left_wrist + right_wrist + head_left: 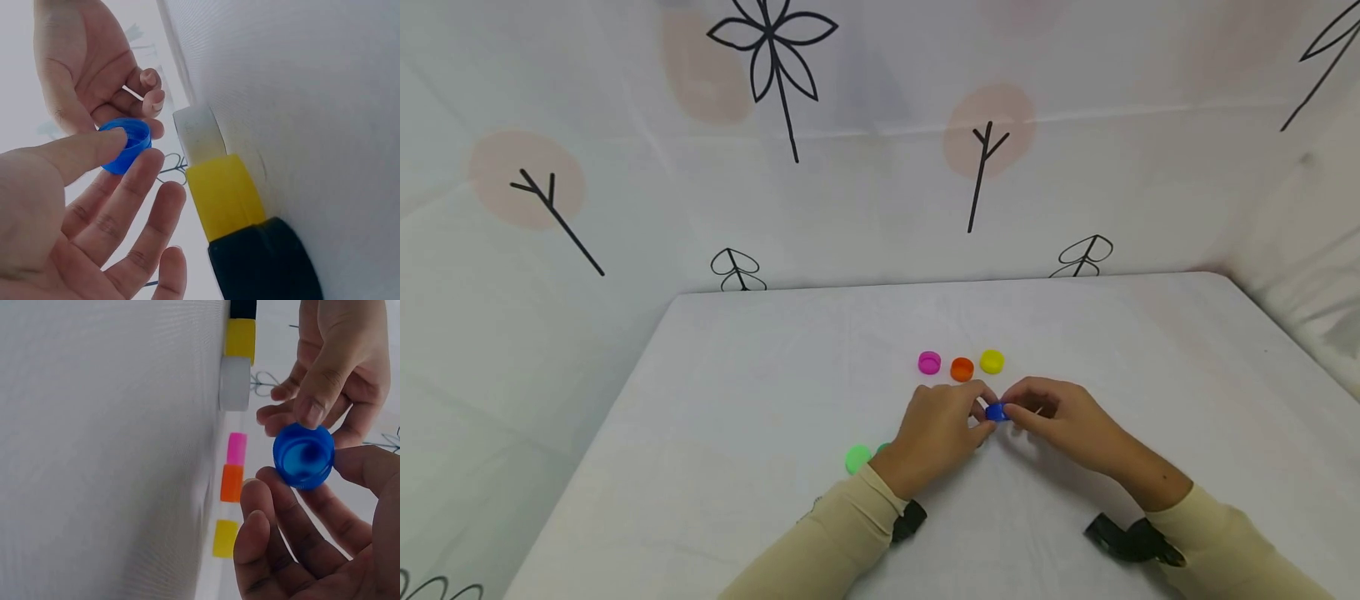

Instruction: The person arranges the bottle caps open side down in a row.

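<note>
A small blue bottle cap (997, 412) is held up between both hands in front of the body. My left hand (934, 435) pinches it with the thumb on one side and fingertips behind. From the other side my right hand (1070, 419) grips the same cap by thumb and fingertips. The left wrist view shows the left thumb lying over the cap's hollow (132, 140). In the right wrist view the round face of the cap (304, 456) stands upright, with the left thumb at its upper edge and the right thumb at its side.
Beyond the hands lie pink (929, 362), orange (962, 369) and yellow (992, 361) caps on the white table (760, 375). A light green cap (858, 459) sits by the left wrist. White (200, 134), yellow (225, 197) and dark (265, 262) caps appear in the left wrist view.
</note>
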Tool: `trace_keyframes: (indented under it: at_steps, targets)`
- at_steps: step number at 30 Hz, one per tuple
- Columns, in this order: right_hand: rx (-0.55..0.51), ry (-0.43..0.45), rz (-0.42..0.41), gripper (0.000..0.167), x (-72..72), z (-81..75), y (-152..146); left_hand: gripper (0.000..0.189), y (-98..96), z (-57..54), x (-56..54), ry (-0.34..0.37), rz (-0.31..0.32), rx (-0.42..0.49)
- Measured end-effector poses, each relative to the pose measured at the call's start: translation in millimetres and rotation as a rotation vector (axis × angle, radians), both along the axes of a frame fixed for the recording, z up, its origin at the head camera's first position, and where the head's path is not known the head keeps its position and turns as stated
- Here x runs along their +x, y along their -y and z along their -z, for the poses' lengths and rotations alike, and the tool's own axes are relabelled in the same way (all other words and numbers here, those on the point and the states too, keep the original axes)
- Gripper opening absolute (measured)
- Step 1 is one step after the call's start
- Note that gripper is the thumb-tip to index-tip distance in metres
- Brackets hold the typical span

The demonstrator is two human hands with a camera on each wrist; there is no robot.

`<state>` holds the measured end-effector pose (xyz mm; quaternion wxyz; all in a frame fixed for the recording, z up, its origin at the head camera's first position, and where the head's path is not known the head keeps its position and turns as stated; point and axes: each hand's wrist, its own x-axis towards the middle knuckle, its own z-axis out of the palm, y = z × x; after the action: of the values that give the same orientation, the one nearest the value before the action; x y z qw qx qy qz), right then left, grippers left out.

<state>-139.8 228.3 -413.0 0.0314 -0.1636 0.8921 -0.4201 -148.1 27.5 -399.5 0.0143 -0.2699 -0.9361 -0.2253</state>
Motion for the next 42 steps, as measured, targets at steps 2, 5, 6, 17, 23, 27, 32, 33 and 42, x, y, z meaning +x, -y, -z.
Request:
trace_keyframes:
  at_steps: [2, 5, 6, 17, 23, 27, 32, 33, 42]
  targets:
    - [0.001, -0.025, 0.001, 0.011, -0.5, 0.4, -0.1, 0.022, 0.4, 0.5, -0.5, -0.015, 0.009, 0.012]
    - [0.012, -0.051, 0.004, 0.011, -1.3, 0.9, -0.1, 0.020, 0.4, 1.5, -1.0, -0.030, 0.015, 0.018]
    - [0.014, -0.055, 0.003, 0.011, -1.6, 1.2, -0.2, 0.020, 0.4, 1.9, -1.1, -0.032, 0.016, 0.017]
    - [0.036, -0.040, -0.023, 0.015, -3.5, 1.9, -1.7, 0.020, 0.7, 1.3, -1.4, -0.004, 0.017, -0.019]
    - [0.051, -0.050, -0.038, 0.017, -4.3, 3.6, -1.6, 0.021, 1.0, 2.8, -2.1, -0.002, 0.025, -0.039]
    - [0.051, -0.060, -0.057, 0.018, -4.9, 5.0, -1.6, 0.022, 0.7, 3.3, -2.7, 0.011, 0.027, -0.057]
    - [0.057, -0.058, -0.073, 0.020, -5.2, 5.2, -2.0, 0.022, 0.2, 3.4, -3.2, 0.033, 0.025, -0.069]
    - [0.058, -0.056, -0.074, 0.020, -5.3, 5.3, -2.1, 0.022, 0.1, 3.4, -3.3, 0.035, 0.025, -0.071]
    - [0.086, -0.039, -0.067, 0.026, -6.3, 5.4, -3.3, 0.024, -0.1, 2.9, -3.1, 0.056, 0.024, -0.080]
